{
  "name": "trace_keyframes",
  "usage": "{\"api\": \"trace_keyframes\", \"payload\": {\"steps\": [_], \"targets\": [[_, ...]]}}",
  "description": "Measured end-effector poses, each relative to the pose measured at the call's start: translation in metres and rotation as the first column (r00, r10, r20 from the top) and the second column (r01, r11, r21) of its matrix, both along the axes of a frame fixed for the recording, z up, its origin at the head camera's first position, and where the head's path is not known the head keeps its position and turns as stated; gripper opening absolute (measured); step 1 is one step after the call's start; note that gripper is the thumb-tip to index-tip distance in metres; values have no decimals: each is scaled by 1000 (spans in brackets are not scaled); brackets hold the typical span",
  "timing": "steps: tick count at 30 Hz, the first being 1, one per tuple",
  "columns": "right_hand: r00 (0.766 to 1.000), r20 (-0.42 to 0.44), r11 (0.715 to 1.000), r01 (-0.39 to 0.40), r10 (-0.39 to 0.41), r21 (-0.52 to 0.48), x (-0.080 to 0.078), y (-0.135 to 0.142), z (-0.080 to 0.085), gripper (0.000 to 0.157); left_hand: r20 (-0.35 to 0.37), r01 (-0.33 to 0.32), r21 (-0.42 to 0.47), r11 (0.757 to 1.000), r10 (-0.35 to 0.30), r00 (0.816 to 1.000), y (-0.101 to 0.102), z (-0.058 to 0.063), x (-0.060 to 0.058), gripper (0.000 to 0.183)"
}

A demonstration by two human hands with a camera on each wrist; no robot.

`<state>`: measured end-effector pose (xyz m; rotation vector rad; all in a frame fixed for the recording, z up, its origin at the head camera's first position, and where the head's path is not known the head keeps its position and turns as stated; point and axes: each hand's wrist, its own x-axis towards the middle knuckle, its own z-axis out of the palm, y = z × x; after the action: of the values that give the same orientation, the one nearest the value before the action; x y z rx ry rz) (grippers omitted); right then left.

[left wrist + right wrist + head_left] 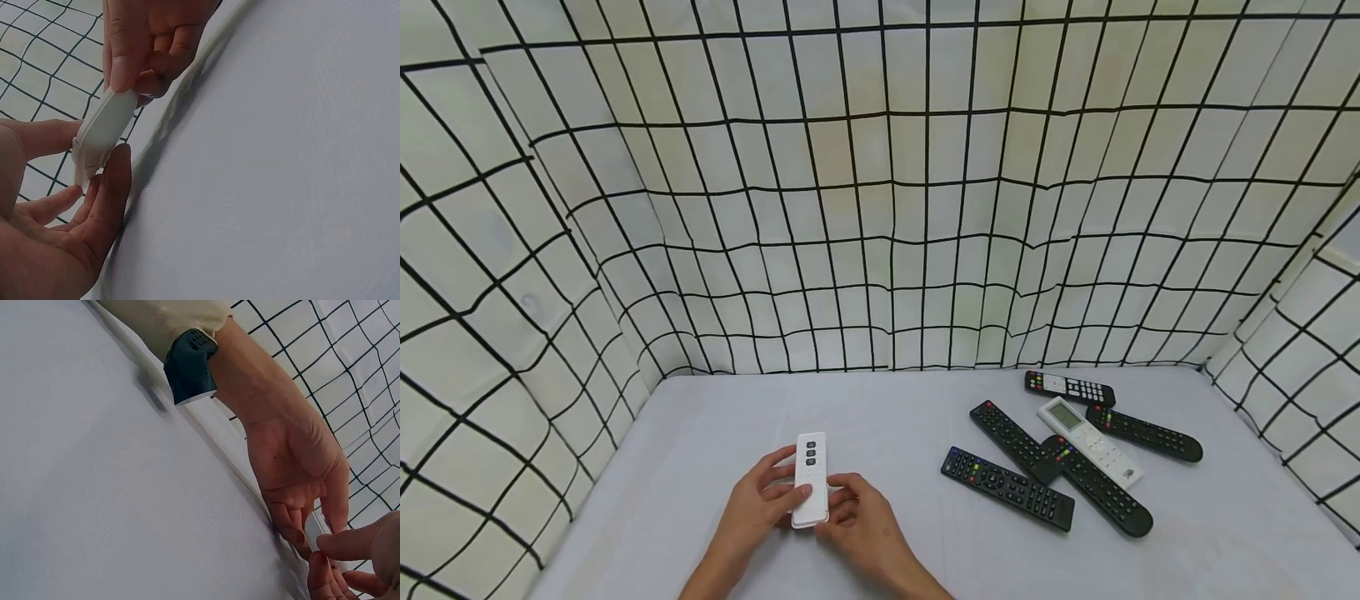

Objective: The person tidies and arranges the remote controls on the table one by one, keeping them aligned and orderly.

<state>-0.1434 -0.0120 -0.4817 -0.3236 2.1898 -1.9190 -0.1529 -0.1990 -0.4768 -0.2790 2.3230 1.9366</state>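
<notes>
Your left hand (762, 493) and right hand (867, 518) both grip the white remote control (810, 473), held between them, long axis pointing away from you; the right hand bears nearer its close end

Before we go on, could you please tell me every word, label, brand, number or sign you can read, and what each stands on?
No text can be read.
Held white remote: any button marks too small.
White remote with a screen: key marks and dark emblem too blurred.
Black remotes: key marks too small.
</notes>
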Motion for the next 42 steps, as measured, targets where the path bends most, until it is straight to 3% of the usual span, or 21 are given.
{"api": "trace_keyframes", "payload": {"steps": [14,22,38,42], "targets": [[1000,-18,999,-9,9,-32,0,-28,2,53,-1,-36,-108,994,36,999,-22,6,4,68],[999,-20,998,-39,38,-51,-1,-36,3,53,-9,-58,-230,972,57,998,-31,8,4,66],[995,-35,995,-95,95,-11,-3,-49,4,54,8,-71,-325,943,78,997,-46,9,1,64],[994,-4,994,-107,107,-35,-3,-52,5,55,23,-72,-341,937,85,996,-49,10,1,65]]}}
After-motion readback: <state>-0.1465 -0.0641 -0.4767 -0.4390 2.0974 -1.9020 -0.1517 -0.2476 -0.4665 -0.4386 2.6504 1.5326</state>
